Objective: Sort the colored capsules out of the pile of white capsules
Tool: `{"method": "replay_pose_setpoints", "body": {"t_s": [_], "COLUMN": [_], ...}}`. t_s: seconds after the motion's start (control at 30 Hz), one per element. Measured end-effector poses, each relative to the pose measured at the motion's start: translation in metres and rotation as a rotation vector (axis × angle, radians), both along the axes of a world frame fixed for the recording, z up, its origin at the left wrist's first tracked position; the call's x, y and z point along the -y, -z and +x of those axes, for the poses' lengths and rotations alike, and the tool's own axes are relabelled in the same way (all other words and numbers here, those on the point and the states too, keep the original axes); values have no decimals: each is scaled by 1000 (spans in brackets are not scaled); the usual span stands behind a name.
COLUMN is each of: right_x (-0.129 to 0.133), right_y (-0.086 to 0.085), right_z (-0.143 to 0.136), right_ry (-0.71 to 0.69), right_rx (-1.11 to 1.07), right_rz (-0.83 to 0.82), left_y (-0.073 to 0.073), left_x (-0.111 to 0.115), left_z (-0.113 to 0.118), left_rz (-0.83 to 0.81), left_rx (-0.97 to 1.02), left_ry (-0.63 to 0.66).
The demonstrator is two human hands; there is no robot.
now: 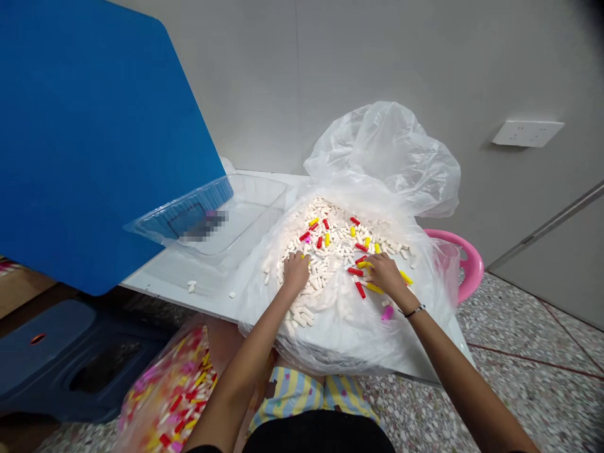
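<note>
A large heap of small white tube-shaped pieces (pixel 321 272) lies on a spread clear plastic bag (pixel 349 340) on the table. Red pieces (pixel 360 289), yellow pieces (pixel 406 277) and a few pink ones (pixel 387 313) are scattered among them. My left hand (pixel 296 275) reaches into the heap's left side, fingers curled, with a yellow piece at its fingertips. On the right, my right hand (pixel 385 275) has its fingers bent together around a yellow piece (pixel 363 265). Other red and yellow pieces lie close beside it. My fingers partly hide both held pieces.
A clear plastic tray (pixel 255 221) stands on the white table (pixel 165 277) at left, near stray white pieces (pixel 192 286). Below sits a bag of mixed coloured pieces (pixel 184 390), beside a dark blue stool (pixel 94 371). A pink plastic seat (pixel 472 267) shows at right.
</note>
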State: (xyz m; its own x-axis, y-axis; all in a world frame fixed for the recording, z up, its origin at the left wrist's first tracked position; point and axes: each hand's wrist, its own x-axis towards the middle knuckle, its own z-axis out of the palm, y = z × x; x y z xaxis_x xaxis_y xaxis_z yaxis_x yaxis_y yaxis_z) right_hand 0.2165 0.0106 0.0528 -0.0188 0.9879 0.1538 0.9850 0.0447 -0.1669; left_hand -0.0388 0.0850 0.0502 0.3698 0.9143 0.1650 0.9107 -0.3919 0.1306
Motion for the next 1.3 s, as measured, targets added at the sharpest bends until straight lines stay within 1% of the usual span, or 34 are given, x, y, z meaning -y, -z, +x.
{"method": "replay_pose_setpoints", "body": {"t_s": [0.07, 0.1, 0.17, 0.23, 0.33, 0.43, 0.53, 0.57, 0.6, 0.67, 0.73, 0.77, 0.83, 0.9, 1.0, 1.07, 1.13, 1.2, 1.3], "right_x": [-18, -26, -37, -43, -45, -42, -37, -34, -32, -25, -18, -13, -4, 6, 20, 28, 34, 40, 48], "right_y": [-1, -2, -2, -2, -2, -1, 0, 0, -1, -3, -7, -9, -14, -20, -28, -33, -38, -41, -48], "right_z": [-8, -12, -20, -25, -25, -19, -10, -8, -7, -7, -9, -11, -15, -19, -22, -24, -27, -30, -36], "right_ry": [-70, -77, -55, -19, 22, 69, 141, 165, 184, 206, 196, 176, 126, 81, 46, 36, 25, -3, -65], "right_rx": [16, 19, 21, 17, -17, -75, -138, -210, -331, -689, -1076, -1210, -1372, -1410, -1390, -1390, -1382, -1365, -1350], "right_rz": [-58, -74, -94, -111, -125, -98, -10, 37, 87, 155, 152, 123, 66, 32, 1, -24, -45, -54, -62], "left_y": [1, 1, 3, 5, 8, 8, 7, 6, 5, 3, 2, 1, 1, 2, 3, 2, -3, -12, -28], "left_x": [-4, -5, -5, -2, 5, 13, 20, 22, 23, 26, 27, 27, 26, 25, 29, 35, 44, 55, 72], "left_z": [-5, -6, -8, -8, -9, -11, -10, -9, -7, -1, 6, 10, 17, 21, 21, 19, 18, 19, 23], "left_rz": [-14, -26, -54, -74, -84, -81, -53, -24, 12, 59, 37, 8, -37, -42, -25, -17, -28, -80, -184], "left_rx": [8, 24, 80, 159, 275, 303, 276, 260, 238, 168, 87, 52, 6, -7, 28, 94, 196, 324, 460], "left_ry": [51, 75, 98, 94, 105, 117, 43, 7, -18, -2, 51, 63, 48, 29, 65, 97, 125, 210, 417]}}
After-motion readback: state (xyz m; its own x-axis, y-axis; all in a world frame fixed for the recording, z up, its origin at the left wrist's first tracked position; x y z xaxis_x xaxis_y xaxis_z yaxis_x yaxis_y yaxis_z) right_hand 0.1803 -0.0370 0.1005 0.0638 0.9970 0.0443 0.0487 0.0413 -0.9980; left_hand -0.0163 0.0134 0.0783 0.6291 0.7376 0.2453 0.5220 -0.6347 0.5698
